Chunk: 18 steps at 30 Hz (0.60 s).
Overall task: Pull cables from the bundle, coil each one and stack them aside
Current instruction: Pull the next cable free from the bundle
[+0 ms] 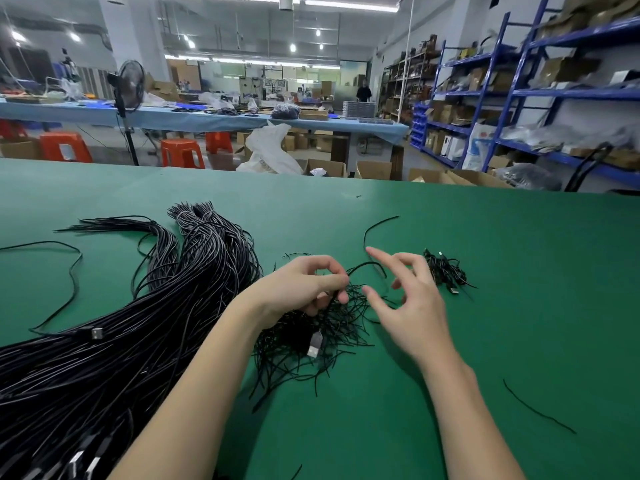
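Observation:
A thick bundle of black cables [145,317] sprawls over the left of the green table [502,271], its USB plugs near the bottom left. My left hand [304,289] pinches a black cable [367,266] that arcs up and away from its fingertips; a silver USB plug [314,344] hangs below the hand. My right hand [412,299] hovers just right of it with fingers spread, holding nothing. Under both hands lies a heap of short black ties [329,337]. A small stack of coiled cables [445,271] sits right of my right hand.
One loose cable [69,271] loops at the far left, and a stray black strand [536,407] lies at the lower right. Beyond the table's far edge are cardboard boxes, orange stools, a standing fan [128,88] and blue shelving [519,98].

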### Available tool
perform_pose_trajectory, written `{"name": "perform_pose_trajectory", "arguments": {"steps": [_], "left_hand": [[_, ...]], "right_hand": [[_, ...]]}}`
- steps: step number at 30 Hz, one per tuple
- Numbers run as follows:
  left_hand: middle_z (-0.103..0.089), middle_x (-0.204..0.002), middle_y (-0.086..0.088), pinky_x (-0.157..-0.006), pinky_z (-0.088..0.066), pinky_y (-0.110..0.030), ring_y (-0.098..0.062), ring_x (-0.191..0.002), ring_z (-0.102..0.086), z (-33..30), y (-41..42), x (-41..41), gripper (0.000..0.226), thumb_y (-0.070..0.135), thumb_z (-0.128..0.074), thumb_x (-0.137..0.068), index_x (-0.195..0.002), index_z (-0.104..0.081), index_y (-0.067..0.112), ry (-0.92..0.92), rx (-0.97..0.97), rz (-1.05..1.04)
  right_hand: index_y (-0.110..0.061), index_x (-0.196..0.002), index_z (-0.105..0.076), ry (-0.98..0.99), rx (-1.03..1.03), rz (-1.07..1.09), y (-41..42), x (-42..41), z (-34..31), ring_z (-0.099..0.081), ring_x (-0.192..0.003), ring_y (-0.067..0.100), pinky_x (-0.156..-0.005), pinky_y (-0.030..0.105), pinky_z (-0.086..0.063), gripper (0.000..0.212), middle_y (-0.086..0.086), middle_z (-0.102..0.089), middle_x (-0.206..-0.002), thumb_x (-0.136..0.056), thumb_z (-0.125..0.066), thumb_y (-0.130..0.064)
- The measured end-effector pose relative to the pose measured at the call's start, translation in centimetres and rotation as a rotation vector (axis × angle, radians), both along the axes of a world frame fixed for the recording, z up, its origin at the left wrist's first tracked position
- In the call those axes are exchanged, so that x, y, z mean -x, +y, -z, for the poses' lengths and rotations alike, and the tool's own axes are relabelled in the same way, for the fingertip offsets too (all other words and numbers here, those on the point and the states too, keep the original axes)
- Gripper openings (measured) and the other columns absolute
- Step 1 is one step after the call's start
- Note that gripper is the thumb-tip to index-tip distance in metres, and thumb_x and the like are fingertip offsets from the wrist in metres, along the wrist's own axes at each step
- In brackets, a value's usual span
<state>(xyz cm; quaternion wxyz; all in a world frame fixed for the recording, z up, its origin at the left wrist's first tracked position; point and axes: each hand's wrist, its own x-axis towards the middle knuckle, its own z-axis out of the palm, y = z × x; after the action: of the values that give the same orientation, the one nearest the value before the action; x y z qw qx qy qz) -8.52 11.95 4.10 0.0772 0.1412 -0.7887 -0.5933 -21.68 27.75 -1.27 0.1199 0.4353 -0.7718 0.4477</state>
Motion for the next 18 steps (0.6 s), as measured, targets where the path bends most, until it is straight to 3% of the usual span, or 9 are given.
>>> {"name": "perform_pose_trajectory", "arguments": {"steps": [2, 5, 7, 10, 12, 14, 16, 18], "left_hand": [[-0.072, -0.082, -0.001, -0.051, -0.039, -0.017, -0.009, -0.056, -0.048, 0.1, 0.1, 0.0, 0.008, 0.024, -0.062, -0.099, -0.095, -0.064, 0.018, 0.015, -0.055, 0.08], [-0.073, -0.087, -0.007, -0.053, -0.042, -0.019, -0.012, -0.062, -0.054, 0.2, 0.1, 0.0, 0.016, 0.024, -0.056, -0.103, -0.098, -0.066, 0.013, 0.038, -0.145, 0.174], [-0.072, -0.088, -0.007, -0.056, -0.044, -0.02, -0.014, -0.065, -0.057, 0.4, 0.0, -0.1, 0.017, 0.022, -0.054, -0.104, -0.097, -0.067, 0.014, 0.034, -0.148, 0.181], [-0.072, -0.103, -0.013, -0.066, -0.051, -0.024, -0.016, -0.076, -0.063, 1.0, 0.3, 0.2, 0.015, 0.02, -0.063, -0.1, -0.113, -0.064, 0.012, 0.06, -0.089, 0.115], [-0.07, -0.117, -0.014, -0.077, -0.056, -0.029, -0.018, -0.091, -0.067, 1.4, 0.5, 0.6, 0.027, 0.014, -0.067, -0.097, -0.123, -0.062, 0.015, 0.128, -0.005, 0.049], [-0.071, -0.121, -0.004, -0.089, -0.056, -0.03, -0.016, -0.11, -0.068, 1.5, 0.8, 1.0, 0.028, 0.022, -0.066, -0.098, -0.126, -0.063, 0.021, 0.23, 0.037, -0.001], [-0.073, -0.119, 0.0, -0.097, -0.054, -0.033, -0.014, -0.115, -0.067, 1.5, 1.3, 1.5, 0.024, 0.031, -0.054, -0.104, -0.121, -0.068, 0.021, 0.312, -0.047, -0.052], [-0.075, -0.115, -0.002, -0.101, -0.051, -0.037, -0.015, -0.113, -0.068, 1.4, 1.8, 2.2, 0.038, 0.035, -0.038, -0.108, -0.113, -0.07, 0.015, 0.352, -0.266, -0.131]], "right_hand": [[-0.053, -0.117, -0.067, 0.003, 0.057, -0.043, -0.2, -0.1, 0.0, -0.052, -0.107, 0.003, -0.089, 0.018, -0.043, 0.033, -0.022, -0.051, -0.115, -0.088, -0.074, -0.042], [-0.041, -0.1, -0.077, 0.018, 0.099, -0.094, -0.1, 0.0, 0.2, -0.057, -0.108, 0.002, -0.093, 0.022, -0.046, 0.012, -0.026, -0.066, -0.1, -0.089, -0.071, -0.039], [-0.041, -0.092, -0.076, -0.02, 0.088, -0.093, 0.0, 0.1, 0.2, -0.061, -0.103, 0.001, -0.09, 0.026, -0.05, 0.008, -0.025, -0.07, -0.094, -0.089, -0.069, -0.044], [-0.044, -0.087, -0.071, -0.126, 0.063, -0.072, 0.0, 0.1, 0.3, -0.066, -0.086, -0.001, -0.077, 0.028, -0.055, 0.019, -0.021, -0.072, -0.083, -0.088, -0.059, -0.059], [-0.042, -0.085, -0.071, -0.164, 0.068, -0.06, -0.1, 0.0, 0.3, -0.067, -0.073, 0.003, -0.069, 0.031, -0.057, 0.021, -0.018, -0.071, -0.075, -0.086, -0.059, -0.06], [-0.04, -0.081, -0.072, -0.189, 0.083, -0.029, -0.2, -0.1, 0.2, -0.062, -0.063, 0.004, -0.061, 0.03, -0.054, 0.023, -0.014, -0.068, -0.068, -0.083, -0.06, -0.06], [-0.037, -0.079, -0.074, -0.241, 0.091, -0.016, -0.3, -0.2, 0.0, -0.053, -0.055, 0.003, -0.056, 0.027, -0.046, 0.023, -0.01, -0.063, -0.06, -0.083, -0.063, -0.057], [-0.034, -0.076, -0.076, -0.294, 0.046, -0.052, -0.3, -0.3, -0.4, -0.046, -0.051, 0.004, -0.052, 0.024, -0.039, 0.019, -0.005, -0.059, -0.057, -0.087, -0.068, -0.048]]}}
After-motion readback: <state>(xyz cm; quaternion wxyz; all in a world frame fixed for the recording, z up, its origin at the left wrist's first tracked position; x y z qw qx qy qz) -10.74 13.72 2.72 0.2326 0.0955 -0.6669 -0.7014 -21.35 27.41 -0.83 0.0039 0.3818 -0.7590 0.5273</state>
